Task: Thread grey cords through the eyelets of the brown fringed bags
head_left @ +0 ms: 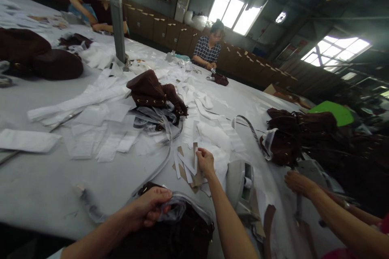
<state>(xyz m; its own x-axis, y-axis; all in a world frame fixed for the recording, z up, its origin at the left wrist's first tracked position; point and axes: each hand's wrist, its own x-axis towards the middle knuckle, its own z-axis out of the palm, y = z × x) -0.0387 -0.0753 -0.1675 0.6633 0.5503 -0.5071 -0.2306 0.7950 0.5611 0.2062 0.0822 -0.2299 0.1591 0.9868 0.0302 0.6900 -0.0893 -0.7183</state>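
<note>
My left hand [153,205] is closed around a clear plastic-wrapped strap [178,206] at the top of a dark brown bag [182,236], which lies at the table's near edge and is partly cut off below. Farther forward, my right hand [206,162] pinches the upper end of a narrow white paper strip [195,161]. Under and beside that strip are more white strips [186,168] and pieces of brown card [194,186]. Just right of my right forearm stands a grey tape dispenser [238,180].
Another brown bag [148,89] sits mid-table among white paper sheets [88,137]. Brown bags [28,54] lie at left, more [282,141] at right. A co-worker's hand [300,182] works close on my right. Two people sit across the table, near a metal post [117,16].
</note>
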